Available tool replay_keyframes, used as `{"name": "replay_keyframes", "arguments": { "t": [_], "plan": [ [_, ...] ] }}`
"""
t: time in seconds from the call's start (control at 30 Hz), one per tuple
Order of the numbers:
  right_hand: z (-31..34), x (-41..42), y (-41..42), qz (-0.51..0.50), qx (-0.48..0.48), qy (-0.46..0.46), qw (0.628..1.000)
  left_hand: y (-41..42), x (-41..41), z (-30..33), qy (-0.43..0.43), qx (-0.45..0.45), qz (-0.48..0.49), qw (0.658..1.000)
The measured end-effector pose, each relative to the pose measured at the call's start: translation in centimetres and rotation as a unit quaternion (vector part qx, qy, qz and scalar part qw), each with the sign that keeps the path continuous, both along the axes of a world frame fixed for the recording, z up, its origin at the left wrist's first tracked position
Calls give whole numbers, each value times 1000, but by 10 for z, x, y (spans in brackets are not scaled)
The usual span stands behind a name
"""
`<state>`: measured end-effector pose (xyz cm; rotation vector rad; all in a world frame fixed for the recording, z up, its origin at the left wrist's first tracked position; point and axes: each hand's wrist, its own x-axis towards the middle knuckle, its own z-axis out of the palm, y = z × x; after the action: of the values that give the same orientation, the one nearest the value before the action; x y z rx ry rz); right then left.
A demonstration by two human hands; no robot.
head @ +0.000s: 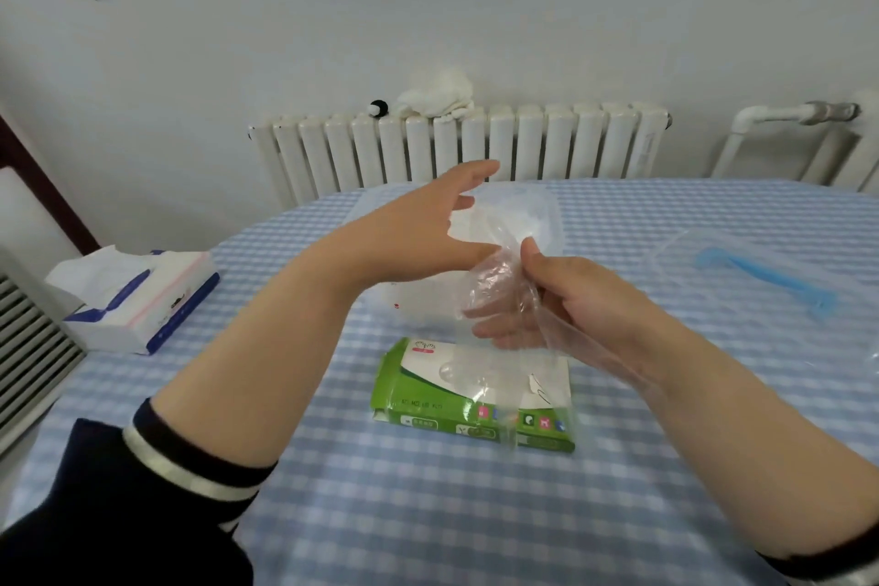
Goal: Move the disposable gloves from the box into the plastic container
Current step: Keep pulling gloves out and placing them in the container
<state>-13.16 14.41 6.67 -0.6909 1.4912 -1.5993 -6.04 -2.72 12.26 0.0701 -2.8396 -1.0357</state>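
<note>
Far left, a tissue pack [138, 300] lies near the table [380, 514] edge, well apart from the work and seemingly no part of it.

The left hand [414, 224] is raised above the table, fingers straight and spread wide, holding nothing. It reaches toward the clear container [518, 214] that stands at the far side; the container is faint and partly hidden, so whether the fingertips touch it cannot be told. Judged purpose: to steady or open the container for receiving.

Below, in the middle, the green box [475, 400] lies flat on the checked cloth, near the person, presumably so gloves can be drawn out within easy reach. Whether more gloves remain inside cannot be seen.

The right hand [556, 300] is held above the box, fingers and thumb curled round a bunch of clear gloves [494, 295]. The film trails down from the hand across the box top. The gloves are thus out of the box, in the air between box and container, not yet deposited.

Far right, a clear bag with a blue strip [766, 281] lies flat on the table, apart from both hands; its role is unclear.

Risk noted: the loose film may snag or slip from the hold.
</note>
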Motion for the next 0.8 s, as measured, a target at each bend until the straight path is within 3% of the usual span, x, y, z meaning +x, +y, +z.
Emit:
{"name": "replay_keyframes", "arguments": {
  "t": [0.13, 0.27, 0.37, 0.7, 0.8],
  "plan": [
    [1, 0, 2, 19, -6, 14, 1000, 1, -14, 10, -72, 48, -55, 995],
    [3, -8, 3, 35, -19, -29, 999, 8, -26, 10, -9, 48, -27, 998],
    [6, -9, 7, 44, -26, -7, 999, 9, -36, 11, 6, 46, 12, 999],
    [14, -22, 13, -218, -10, -15, 976, -30, -60, 30, -42, 52, 99, 993],
    [13, -33, 18, -253, -32, -74, 964, -56, -69, 23, -43, 58, 163, 984]
  ]
}}
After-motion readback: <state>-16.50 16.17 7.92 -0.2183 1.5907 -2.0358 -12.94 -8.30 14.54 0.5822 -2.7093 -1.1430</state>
